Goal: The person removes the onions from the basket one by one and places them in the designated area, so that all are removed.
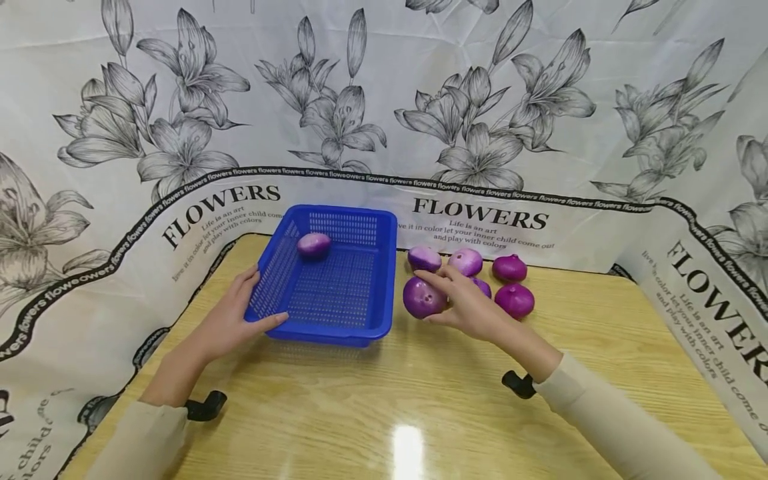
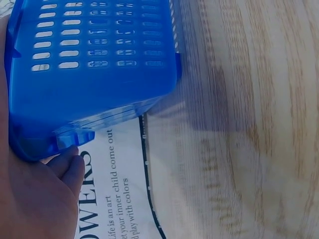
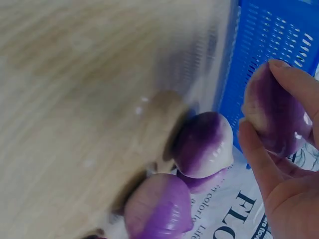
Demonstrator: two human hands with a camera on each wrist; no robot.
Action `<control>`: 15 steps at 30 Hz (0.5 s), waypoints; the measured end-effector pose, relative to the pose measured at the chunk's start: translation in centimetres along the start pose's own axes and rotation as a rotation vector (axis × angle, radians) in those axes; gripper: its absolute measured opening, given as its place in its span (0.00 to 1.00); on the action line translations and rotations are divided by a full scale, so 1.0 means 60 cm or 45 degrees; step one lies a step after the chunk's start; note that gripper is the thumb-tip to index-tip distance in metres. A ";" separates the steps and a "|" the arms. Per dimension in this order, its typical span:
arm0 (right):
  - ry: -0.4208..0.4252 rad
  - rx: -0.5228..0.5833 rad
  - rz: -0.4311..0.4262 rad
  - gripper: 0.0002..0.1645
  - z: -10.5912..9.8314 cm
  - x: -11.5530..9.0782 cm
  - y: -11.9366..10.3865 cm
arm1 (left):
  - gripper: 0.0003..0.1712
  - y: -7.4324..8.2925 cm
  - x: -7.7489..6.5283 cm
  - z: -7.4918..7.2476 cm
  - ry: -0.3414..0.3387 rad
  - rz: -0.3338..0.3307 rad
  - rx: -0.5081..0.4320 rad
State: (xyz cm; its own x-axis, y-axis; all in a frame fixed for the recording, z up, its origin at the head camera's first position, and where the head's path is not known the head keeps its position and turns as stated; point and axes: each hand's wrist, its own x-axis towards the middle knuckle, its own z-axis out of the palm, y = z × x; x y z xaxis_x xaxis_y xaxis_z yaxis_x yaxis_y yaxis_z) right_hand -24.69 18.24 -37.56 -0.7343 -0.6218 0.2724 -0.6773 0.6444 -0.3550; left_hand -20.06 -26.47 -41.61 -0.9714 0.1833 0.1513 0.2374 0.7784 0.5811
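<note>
A blue plastic basket (image 1: pixel 330 331) with slotted walls stands on the left part of the table, one purple onion (image 1: pixel 314 246) inside it near the back left. My left hand (image 1: pixel 231 320) grips the basket's left rim, thumb over the front left corner; in the left wrist view the fingertips (image 2: pixel 74 167) curl under the rim. Just right of the basket, my right hand (image 1: pixel 468 303) holds a purple-and-white onion (image 1: pixel 423 298) between thumb and fingers. The right wrist view shows this held onion (image 3: pixel 276 109) raised beside the basket wall.
Several more onions sit to the right and behind, among them a dark one (image 1: pixel 514 301) and a paler one (image 1: pixel 465 262). A white flower-printed cloth (image 1: pixel 480 227) hangs along the back and sides of the wooden table (image 1: pixel 336 413).
</note>
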 end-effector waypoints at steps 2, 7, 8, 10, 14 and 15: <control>-0.044 -0.018 -0.017 0.49 0.010 -0.013 0.003 | 0.65 -0.002 -0.001 0.001 0.001 -0.001 0.001; -0.134 -0.025 -0.008 0.49 0.032 -0.039 0.009 | 0.65 -0.003 0.000 0.003 0.002 -0.005 0.005; -0.156 -0.013 0.002 0.50 0.036 -0.043 0.010 | 0.65 -0.002 0.000 0.002 0.003 -0.003 0.005; -0.200 0.010 0.009 0.51 0.042 -0.049 0.012 | 0.65 0.000 0.001 0.001 0.006 0.000 0.004; -0.260 0.076 0.010 0.54 0.053 -0.057 0.014 | 0.65 0.000 0.001 0.000 0.009 0.005 0.008; -0.260 0.086 -0.002 0.54 0.055 -0.058 0.014 | 0.65 0.000 0.000 0.001 0.007 0.004 0.007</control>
State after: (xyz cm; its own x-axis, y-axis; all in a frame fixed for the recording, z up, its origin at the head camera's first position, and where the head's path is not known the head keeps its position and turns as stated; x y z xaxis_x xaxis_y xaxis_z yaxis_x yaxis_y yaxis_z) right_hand -22.58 19.49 -41.75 -0.7042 -0.7044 0.0885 -0.6689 0.6165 -0.4154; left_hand -20.07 -26.42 -41.65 -0.9704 0.1828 0.1576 0.2407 0.7812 0.5761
